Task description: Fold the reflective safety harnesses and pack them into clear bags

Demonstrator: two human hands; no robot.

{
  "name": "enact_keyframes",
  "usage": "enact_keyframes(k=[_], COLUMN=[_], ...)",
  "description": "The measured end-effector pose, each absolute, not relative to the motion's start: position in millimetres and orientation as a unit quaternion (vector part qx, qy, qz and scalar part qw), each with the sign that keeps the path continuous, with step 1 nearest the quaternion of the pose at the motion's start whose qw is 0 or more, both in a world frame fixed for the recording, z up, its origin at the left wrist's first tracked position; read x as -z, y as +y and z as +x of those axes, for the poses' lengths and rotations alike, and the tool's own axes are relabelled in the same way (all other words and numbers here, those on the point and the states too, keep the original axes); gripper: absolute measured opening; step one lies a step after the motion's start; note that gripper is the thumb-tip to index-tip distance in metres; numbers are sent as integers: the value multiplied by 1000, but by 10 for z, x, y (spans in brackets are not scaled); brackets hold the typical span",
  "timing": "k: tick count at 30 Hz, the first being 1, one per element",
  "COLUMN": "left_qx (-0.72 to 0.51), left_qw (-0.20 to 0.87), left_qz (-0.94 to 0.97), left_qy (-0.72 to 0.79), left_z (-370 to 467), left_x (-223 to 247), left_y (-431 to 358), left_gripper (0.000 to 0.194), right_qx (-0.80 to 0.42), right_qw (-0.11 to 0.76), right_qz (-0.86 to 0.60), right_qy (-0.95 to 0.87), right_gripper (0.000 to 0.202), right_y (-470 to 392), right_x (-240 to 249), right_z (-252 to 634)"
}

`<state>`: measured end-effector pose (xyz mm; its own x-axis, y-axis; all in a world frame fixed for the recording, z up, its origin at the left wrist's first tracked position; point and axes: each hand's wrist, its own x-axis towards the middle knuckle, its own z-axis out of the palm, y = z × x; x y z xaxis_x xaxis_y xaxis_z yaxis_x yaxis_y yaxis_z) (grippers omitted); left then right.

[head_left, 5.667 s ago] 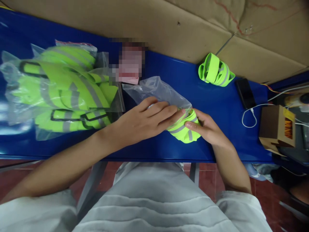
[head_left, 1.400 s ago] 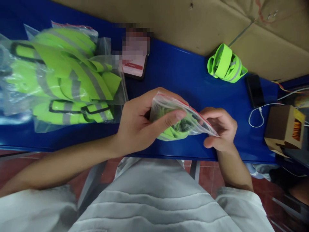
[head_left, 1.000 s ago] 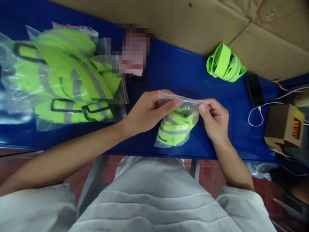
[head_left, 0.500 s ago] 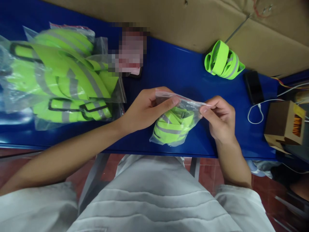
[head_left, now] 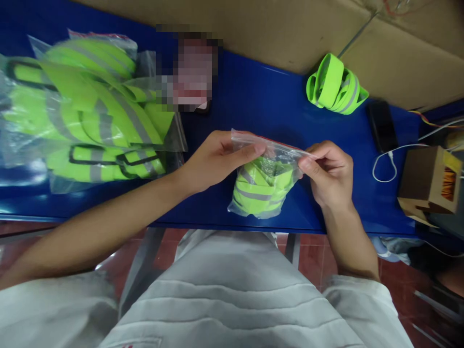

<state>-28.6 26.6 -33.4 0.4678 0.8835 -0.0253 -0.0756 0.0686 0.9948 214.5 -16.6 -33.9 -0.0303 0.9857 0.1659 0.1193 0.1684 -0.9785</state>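
Note:
A clear zip bag [head_left: 259, 193] with a folded yellow-green reflective strap inside hangs between my two hands over the blue table's front part. My left hand [head_left: 217, 162] pinches the bag's top edge at its left end, thumb on the front. At the right end of that edge, my right hand [head_left: 328, 174] grips the corner between thumb and fingers. A red line runs along the bag's top. Left of my hands lies a pile of bagged yellow-green straps [head_left: 108, 111], some with black buckles. A loose coiled strap [head_left: 335, 87] rests at the back right.
Cardboard [head_left: 271, 29] lines the back of the blue table [head_left: 246, 92]. A black phone-like device [head_left: 382, 126] with a white cable lies right, beside an open brown box [head_left: 422, 179]. A blurred-out item [head_left: 194, 72] sits at the back, right of the pile.
The bag's top edge is straighter and shows more of its red line, and the bag looks flatter. Both hands keep hold of it with little movement. The view has shifted slightly.

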Motion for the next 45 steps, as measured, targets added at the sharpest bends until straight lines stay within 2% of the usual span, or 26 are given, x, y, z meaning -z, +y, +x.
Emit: enact_keyframes(k=[6, 10, 15, 20, 25, 29, 37, 45], left_qx=[-346, -363, -372, -361, -356, -344, -410, -404], left_qw=[610, 584, 579, 589, 591, 593, 531, 473], left_qz=[617, 634, 634, 642, 638, 649, 625, 658], left_qy=[358, 355, 353, 332, 341, 329, 399, 425], left_z=[-303, -289, -266, -245, -233, -230, -262, -298], left_x=[263, 281, 334, 345, 350, 331, 325, 323], left_y=[206, 138, 124, 124, 125, 117, 188, 150], left_gripper=[27, 24, 27, 26, 28, 28, 21, 23], right_qx=[-396, -397, -412, -404, -447, -416, -389, -395], right_qw=[469, 483, 435, 463, 410, 433, 461, 434], right_qz=[-458, -447, -473, -469, -478, -502, -544, -549], right_qy=[-643, -640, -646, -635, -635, -622, -584, -595], right_gripper=[11, 17, 10, 18, 15, 20, 21, 25], right_y=[-188, -221, -252, -263, -235, -235, -182, -181], right_x=[247, 226, 206, 216, 212, 228, 317, 279], right_z=[2126, 2103, 2075, 2052, 2076, 2068, 2095, 2090])
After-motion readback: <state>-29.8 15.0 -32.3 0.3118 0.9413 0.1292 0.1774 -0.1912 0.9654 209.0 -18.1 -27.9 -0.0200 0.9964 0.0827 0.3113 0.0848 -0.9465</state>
